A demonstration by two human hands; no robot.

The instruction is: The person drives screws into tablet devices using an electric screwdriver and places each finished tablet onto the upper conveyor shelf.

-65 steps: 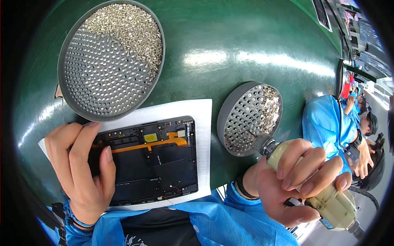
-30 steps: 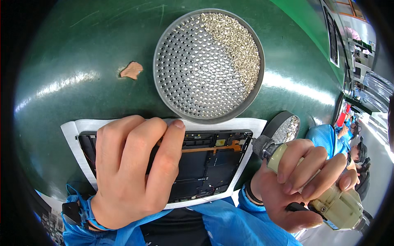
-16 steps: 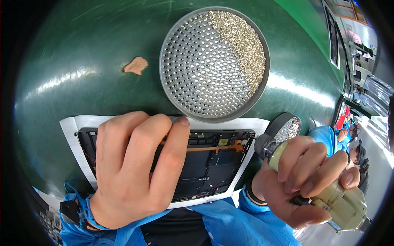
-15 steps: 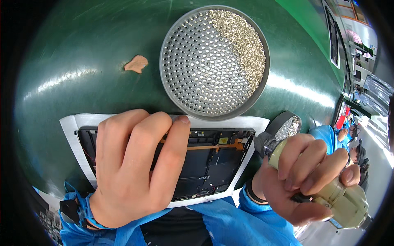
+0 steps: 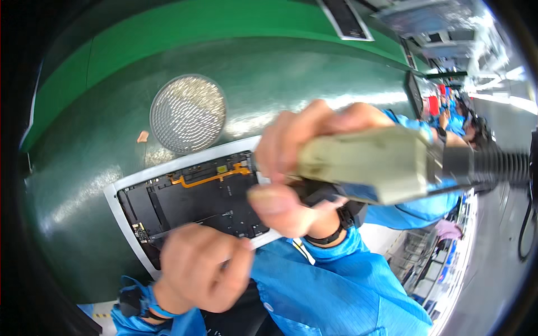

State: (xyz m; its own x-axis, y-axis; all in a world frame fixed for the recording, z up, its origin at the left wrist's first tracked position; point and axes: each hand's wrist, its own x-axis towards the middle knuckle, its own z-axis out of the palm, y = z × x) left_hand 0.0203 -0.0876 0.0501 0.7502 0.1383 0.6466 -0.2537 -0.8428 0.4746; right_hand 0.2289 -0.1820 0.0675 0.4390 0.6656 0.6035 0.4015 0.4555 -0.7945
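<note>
A green-beige electric screwdriver (image 5: 364, 165) lies in my right hand (image 5: 302, 168), fingers wrapped around its body. This hand is above the right end of an opened black electronic device (image 5: 185, 204) with an orange flat cable (image 5: 216, 178). The device lies on a white sheet (image 5: 126, 224) that shows around its edges. Over the device's near edge, my left hand (image 5: 204, 266) is curled closed and smeared by motion. What its fingers hold, if anything, cannot be made out. The screwdriver's tip is hidden from sight behind my right hand.
Beyond the device stands a round perforated tray (image 5: 188, 115) of small metal screws. Left of it lies a small tan scrap (image 5: 143, 136). A framed dark panel (image 5: 344, 19) rests at the far side. Other people in blue (image 5: 457, 117) are at the right.
The view has swung to the right and pulled back. My left hand has left the device's far edge and curled near its front. My right hand has turned the screwdriver and brought it over the device.
</note>
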